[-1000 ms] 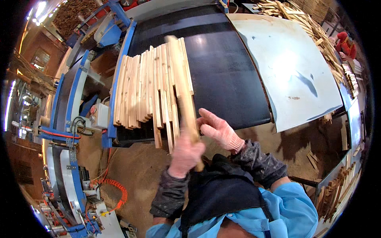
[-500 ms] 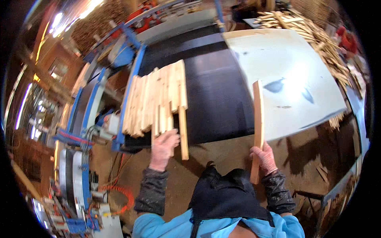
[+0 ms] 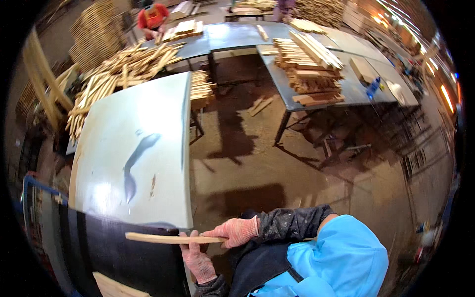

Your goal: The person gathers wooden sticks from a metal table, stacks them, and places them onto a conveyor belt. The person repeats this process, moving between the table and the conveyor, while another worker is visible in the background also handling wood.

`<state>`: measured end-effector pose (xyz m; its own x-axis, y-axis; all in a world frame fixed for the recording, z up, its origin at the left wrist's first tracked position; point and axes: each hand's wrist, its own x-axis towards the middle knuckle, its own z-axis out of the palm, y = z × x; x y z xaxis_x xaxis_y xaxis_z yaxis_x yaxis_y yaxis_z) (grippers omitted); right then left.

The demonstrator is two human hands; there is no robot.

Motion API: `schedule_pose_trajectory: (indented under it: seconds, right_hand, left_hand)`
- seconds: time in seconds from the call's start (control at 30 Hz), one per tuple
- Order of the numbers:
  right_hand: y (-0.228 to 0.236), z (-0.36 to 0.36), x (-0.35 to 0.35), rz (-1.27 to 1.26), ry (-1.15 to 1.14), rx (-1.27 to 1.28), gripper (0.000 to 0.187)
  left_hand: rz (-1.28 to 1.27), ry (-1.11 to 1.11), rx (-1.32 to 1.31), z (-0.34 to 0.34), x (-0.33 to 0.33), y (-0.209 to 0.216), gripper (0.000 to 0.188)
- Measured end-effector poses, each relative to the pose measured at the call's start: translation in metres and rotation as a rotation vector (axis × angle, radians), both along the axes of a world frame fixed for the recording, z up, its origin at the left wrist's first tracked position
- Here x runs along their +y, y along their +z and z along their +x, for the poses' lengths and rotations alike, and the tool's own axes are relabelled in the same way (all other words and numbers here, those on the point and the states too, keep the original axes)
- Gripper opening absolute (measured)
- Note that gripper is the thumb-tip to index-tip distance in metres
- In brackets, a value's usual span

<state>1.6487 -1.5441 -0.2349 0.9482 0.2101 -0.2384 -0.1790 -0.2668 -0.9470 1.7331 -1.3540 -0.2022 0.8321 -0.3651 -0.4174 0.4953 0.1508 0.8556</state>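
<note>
Slender pale wooden strip (image 3: 156, 238), its end pinched by pink-gloved right hand (image 3: 237, 231), could tip if pink-gloved left hand (image 3: 199, 262), grip unclear, slips.

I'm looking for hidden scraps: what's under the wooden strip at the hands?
Black belt shows around the left end of the wooden strip. The patch directly beneath is covered, so I can't tell what lies there.

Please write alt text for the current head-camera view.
A gloved right hand grips one end of a wooden strip, which a gloved left hand also touches, partly over a black surface beside a pale tabletop. Beyond are stacked wood and a person in red.
</note>
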Motion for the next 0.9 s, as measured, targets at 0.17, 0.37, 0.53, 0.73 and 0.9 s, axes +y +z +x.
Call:
schedule_pose_trajectory:
  seconds: [0.17,0.37,0.53,0.73,0.9]
  right_hand:
    - [-0.04,-0.029,-0.046,-0.095,-0.251,-0.003,0.078]
    - [-0.09,-0.059,-0.177,-0.208,-0.464,0.088,0.076]
    - [-0.128,-0.096,-0.284,-0.433,-0.602,0.153,0.06]
    - [-0.128,-0.099,-0.395,-0.426,-0.821,0.233,0.053]
    - [-0.149,-0.051,-0.461,-0.445,-0.85,0.276,0.058]
  left_hand:
    - [0.031,-0.142,0.001,0.021,-0.074,-0.036,0.046]
    - [0.061,-0.232,-0.114,0.054,-0.236,-0.049,0.047]
    - [0.003,-0.355,-0.021,0.052,-0.376,-0.066,0.04]
    - [0.013,-0.565,-0.067,0.052,-0.536,-0.1,0.045]
    - [0.155,-0.71,-0.098,0.06,-0.616,-0.163,0.05]
